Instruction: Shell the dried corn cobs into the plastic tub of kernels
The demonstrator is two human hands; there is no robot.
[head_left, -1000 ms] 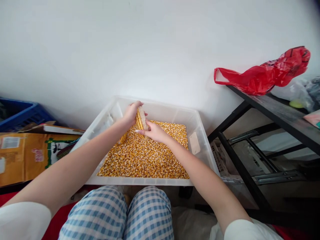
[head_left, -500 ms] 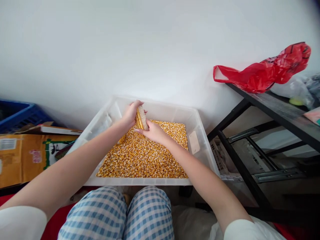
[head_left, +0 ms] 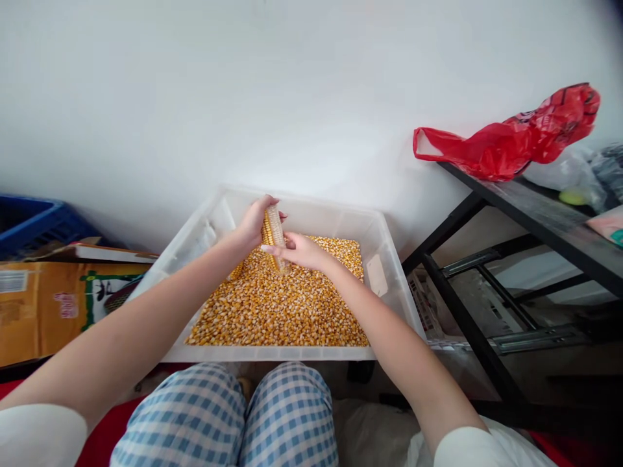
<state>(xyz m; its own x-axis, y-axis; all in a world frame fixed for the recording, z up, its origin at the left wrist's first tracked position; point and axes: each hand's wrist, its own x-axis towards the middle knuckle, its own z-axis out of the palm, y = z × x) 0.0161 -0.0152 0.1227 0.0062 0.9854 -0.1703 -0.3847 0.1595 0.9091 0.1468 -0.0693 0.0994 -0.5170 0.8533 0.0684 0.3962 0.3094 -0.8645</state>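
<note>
A corn cob [head_left: 274,228], part yellow kernels and part bare pale core, is held tilted above loose corn kernels [head_left: 282,318]. My left hand [head_left: 256,219] wraps round its upper end. My right hand [head_left: 299,250] grips the lower part, its thumb lying across the kernel rows and its fingers behind. The loose kernels fill the bottom of a translucent plastic bin [head_left: 389,259]. Another yellow cob [head_left: 235,272] lies on the kernels at the left, partly hidden by my left forearm.
A black metal rack [head_left: 472,194] stands at the right with a red plastic bag [head_left: 511,146] on top. At the left are a cardboard box [head_left: 43,311] and a blue crate [head_left: 43,224]. A white wall [head_left: 292,97] rises behind the bin.
My right thumb has moved up and across the cob, and more of the cob's lower end shows below it. My left hand keeps its hold in nearly the same place.
</note>
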